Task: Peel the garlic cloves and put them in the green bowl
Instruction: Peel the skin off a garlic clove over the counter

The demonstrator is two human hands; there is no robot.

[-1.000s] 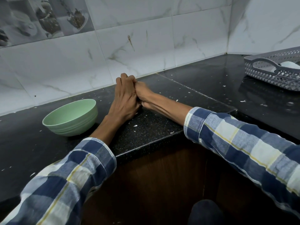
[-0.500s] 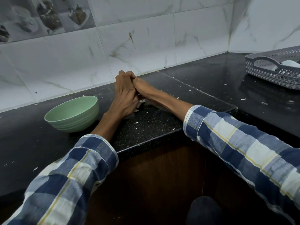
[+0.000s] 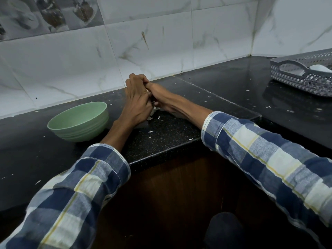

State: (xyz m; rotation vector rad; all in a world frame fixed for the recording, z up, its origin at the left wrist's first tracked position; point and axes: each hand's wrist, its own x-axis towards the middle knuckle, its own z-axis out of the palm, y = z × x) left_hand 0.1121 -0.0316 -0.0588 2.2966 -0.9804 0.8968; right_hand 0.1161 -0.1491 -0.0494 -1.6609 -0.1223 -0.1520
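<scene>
- A pale scrap of garlic [image 3: 148, 90] shows only as a sliver between the two hands; most of it is hidden.
- The left hand [image 3: 137, 103] and right hand [image 3: 159, 97] press together over the black counter [image 3: 170, 133], fingers curled; what each holds cannot be told.
- Papery peel bits [image 3: 154, 112] lie beneath them.
- The green bowl [image 3: 79, 121] stands just left of the left wrist.
- A grey basket [image 3: 301, 78] sits far right.

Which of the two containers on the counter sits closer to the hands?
The green bowl, just beside the left hand and its forearm. The grey basket stands far off toward the counter's right corner, well away from the right hand.
</scene>
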